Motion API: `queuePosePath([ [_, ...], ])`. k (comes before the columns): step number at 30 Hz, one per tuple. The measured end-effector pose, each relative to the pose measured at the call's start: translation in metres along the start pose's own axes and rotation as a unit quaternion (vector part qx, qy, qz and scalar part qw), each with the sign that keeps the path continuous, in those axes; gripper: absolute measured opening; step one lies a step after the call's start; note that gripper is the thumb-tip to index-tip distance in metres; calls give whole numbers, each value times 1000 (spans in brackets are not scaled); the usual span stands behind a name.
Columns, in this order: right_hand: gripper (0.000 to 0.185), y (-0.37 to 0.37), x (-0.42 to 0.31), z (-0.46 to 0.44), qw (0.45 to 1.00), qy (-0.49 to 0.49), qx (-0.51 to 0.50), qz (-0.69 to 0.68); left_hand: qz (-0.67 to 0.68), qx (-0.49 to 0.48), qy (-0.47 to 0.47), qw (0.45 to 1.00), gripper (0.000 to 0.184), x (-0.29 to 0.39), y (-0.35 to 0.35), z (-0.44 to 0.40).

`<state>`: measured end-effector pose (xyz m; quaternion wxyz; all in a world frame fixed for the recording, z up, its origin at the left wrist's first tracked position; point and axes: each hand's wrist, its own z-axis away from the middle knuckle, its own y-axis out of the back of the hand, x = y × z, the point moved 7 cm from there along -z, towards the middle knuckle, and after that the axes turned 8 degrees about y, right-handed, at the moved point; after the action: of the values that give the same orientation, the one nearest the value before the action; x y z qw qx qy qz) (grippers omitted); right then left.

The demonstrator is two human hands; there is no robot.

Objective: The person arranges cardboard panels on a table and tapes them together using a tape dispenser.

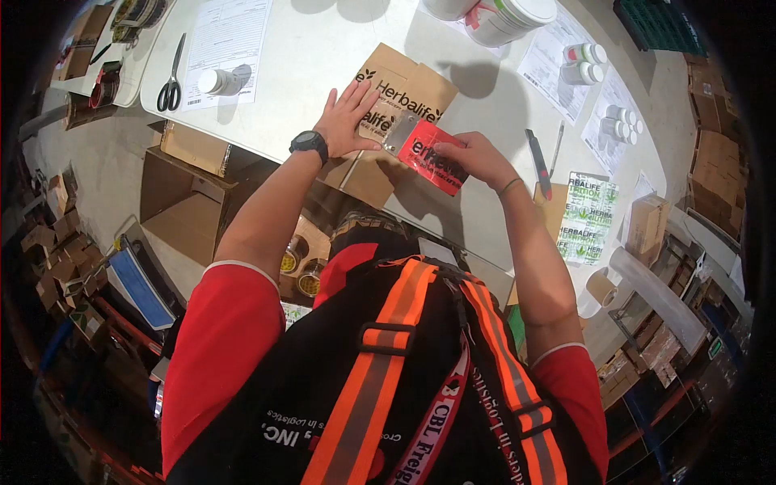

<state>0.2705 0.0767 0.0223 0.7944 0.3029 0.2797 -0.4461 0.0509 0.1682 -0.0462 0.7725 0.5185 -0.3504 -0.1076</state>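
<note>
A small flattened-looking brown cardboard box [416, 85] with black Herbalife print lies on the white table in front of me. My left hand [352, 121], a dark watch on its wrist, rests on the box's left side with fingers spread. In my right hand [477, 158] is a red flat piece with black print [436, 178], pinched near its right edge, the thumb on top. A clear, shiny strip [396, 133] along the red piece's left side lies over the box. My right fingers under the piece are hidden.
Scissors [170, 93], a printed sheet [226, 40] and a white bottle [218, 82] are at the left. White tubs [509, 20] and several small bottles stand on sheets to the right. A cutter knife [537, 162] lies beside a Herbalife-printed sheet [586, 218]. An open carton [190, 202] sits below the table.
</note>
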Motion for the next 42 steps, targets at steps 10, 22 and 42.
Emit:
queuePosePath([
  [10,53,-1,14,-7,1000,-2,13,24,-7,-2,25,1000,113,7,7,1],
  [22,57,-1,26,-28,996,-23,52,68,-70,-13,23,997,111,11,0,2],
  [42,61,12,64,4,994,-46,55,86,-85,-8,-54,995,103,50,-19,4],
])
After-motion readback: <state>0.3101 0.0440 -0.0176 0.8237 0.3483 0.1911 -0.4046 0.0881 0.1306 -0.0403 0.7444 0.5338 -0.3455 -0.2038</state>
